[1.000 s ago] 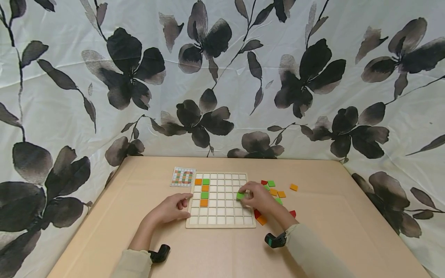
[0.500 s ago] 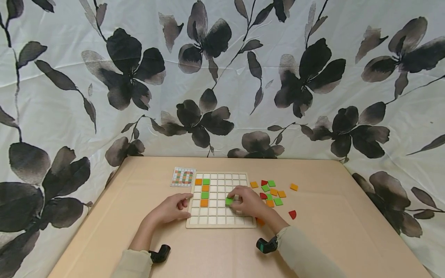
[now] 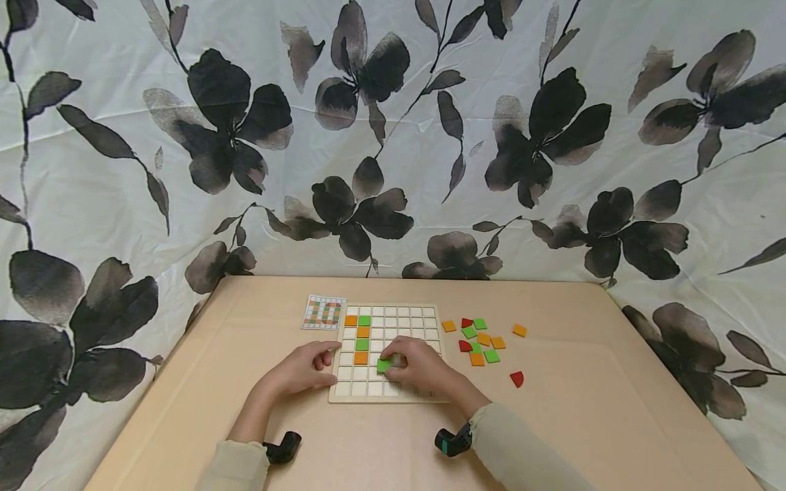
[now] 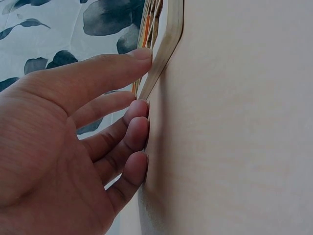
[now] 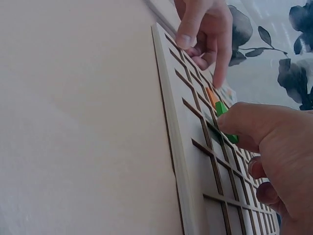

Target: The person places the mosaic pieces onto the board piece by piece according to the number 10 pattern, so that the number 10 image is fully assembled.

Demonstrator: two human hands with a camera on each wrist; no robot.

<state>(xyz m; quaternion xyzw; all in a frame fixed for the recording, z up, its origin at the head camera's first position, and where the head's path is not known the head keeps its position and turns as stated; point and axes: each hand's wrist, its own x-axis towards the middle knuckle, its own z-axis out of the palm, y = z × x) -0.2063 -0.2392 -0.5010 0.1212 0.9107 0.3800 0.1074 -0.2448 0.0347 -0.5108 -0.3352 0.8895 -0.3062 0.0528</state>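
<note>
Shifted leftward from loose tiles [image 3: 492, 356], the right hand [image 3: 419, 364] pinches a green tile [image 3: 383, 366] over the board [image 3: 358, 389], left hand [image 3: 299, 369] relaxed alongside.

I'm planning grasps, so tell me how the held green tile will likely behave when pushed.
The green tile is probably stiff: it looks unbent in the right hand. Flat and straight-edged, it should slide rather than roll. Small and thin, it is likely light.
</note>
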